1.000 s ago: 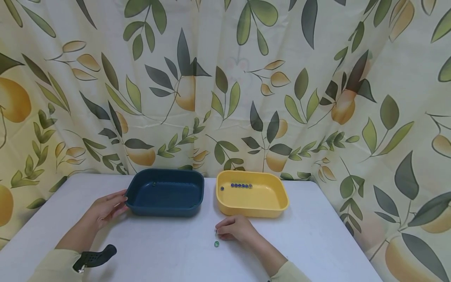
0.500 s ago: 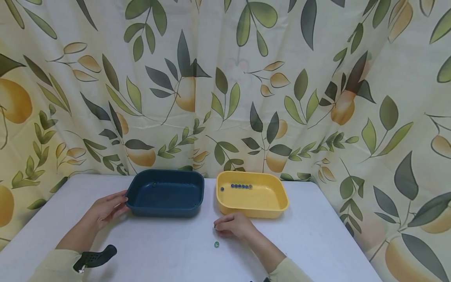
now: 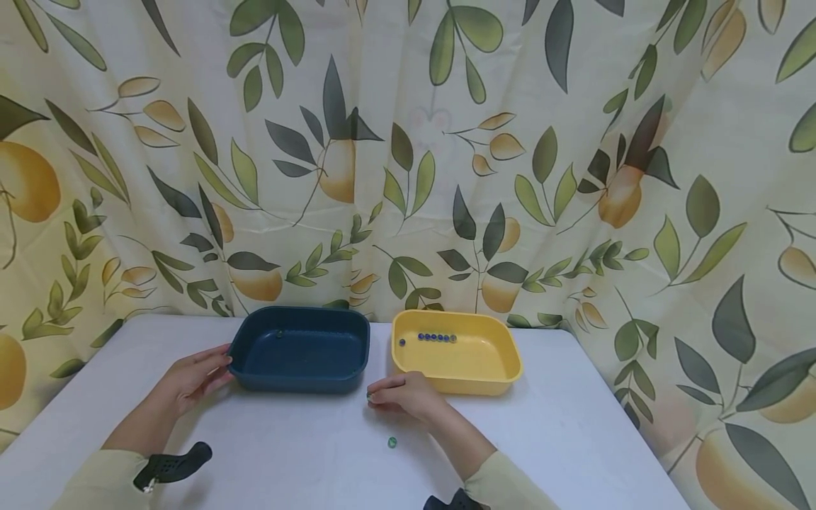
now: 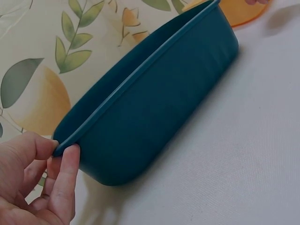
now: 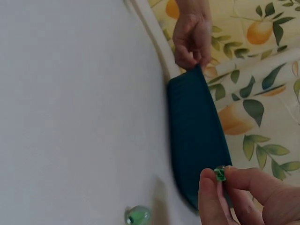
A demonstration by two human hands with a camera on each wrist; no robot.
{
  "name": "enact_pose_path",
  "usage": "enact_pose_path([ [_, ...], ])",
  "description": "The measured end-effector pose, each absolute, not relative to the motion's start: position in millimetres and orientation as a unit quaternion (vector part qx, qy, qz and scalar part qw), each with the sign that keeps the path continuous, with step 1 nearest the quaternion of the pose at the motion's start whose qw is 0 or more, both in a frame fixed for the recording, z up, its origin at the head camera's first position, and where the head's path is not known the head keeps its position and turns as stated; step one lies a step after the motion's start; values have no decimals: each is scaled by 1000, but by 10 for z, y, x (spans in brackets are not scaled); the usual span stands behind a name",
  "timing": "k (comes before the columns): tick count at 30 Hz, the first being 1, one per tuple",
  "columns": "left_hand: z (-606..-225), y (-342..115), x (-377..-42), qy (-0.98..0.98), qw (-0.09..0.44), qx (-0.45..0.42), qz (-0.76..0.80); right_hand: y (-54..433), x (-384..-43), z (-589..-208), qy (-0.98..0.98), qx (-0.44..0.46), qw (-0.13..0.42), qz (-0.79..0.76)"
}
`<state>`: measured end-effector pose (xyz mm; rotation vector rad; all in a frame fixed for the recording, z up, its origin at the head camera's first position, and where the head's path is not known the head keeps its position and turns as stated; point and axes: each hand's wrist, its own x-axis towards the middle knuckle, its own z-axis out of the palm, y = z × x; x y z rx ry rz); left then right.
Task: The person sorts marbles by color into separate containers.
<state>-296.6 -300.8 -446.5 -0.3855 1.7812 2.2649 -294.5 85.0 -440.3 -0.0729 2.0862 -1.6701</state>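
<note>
My left hand (image 3: 191, 379) pinches the left rim of a dark blue plastic tub (image 3: 293, 383), thumb and fingers on either side of the edge in the left wrist view. A clear glass marble with green inside (image 5: 220, 174) is pinched between thumb and fingertips of my right hand (image 3: 409, 395), above the table by the gap between the two tubs. Another green marble (image 3: 392, 443) lies on the white cloth just in front of that hand. Inside the blue tub sits one small dark marble (image 3: 279, 334), its colour hard to tell.
A yellow tub (image 3: 472, 384) stands to the right of the blue one. It holds a row of several blue marbles (image 3: 436, 338) and a single marble (image 3: 402, 342) at its left. Behind the white-covered table (image 3: 287, 453) hangs a leaf-and-fruit patterned curtain (image 3: 408, 177).
My right hand, with the green marble, has moved left and a little away from me, toward the blue tub. The left hand stays on the rim.
</note>
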Motion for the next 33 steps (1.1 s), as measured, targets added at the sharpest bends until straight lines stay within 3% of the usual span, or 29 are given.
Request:
enact_pose_path([
  [17, -4463, -3025, -2972, 611, 119, -125, 772, 616, -3149, -4130, 705, -23, 231, -670],
  [33, -4413, -2980, -2945, 587, 124, -118, 792, 474, -3353, -4126, 671, 60, 249, -696],
])
